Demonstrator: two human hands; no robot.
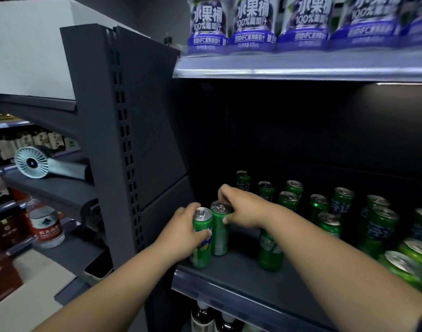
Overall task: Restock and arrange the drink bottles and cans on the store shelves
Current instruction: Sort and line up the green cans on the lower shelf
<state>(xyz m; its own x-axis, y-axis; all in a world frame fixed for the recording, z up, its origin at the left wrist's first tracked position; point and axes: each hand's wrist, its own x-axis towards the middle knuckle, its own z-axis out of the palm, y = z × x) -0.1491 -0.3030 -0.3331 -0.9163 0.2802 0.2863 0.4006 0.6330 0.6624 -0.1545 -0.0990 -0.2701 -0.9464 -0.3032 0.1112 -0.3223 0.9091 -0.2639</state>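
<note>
You were in the middle of the arranging step, with both hands at the left end of the middle shelf (pixel 241 283). Your left hand (pixel 181 233) held the front can (pixel 200 250) around its upper body, fingers curled round it and the thumb pressed to the label. Your right hand (pixel 243 207) gripped the second can (pixel 219 238) from above at its rim. The two green cans stood upright and side by side, touching or very nearly so, close to the shelf's front edge. The other green cans (pixel 382 226) stood loosely scattered to the right and toward the back, not in rows, and the grape-juice bottles (pixel 253 22) lined the shelf above. As I judged it, you were starting a tidy row at the left wall, with most of the job left. The next move called for setting this pair square and flush, letting go without tipping either one, then reaching right for the strays — slim cans topple easily.
</note>
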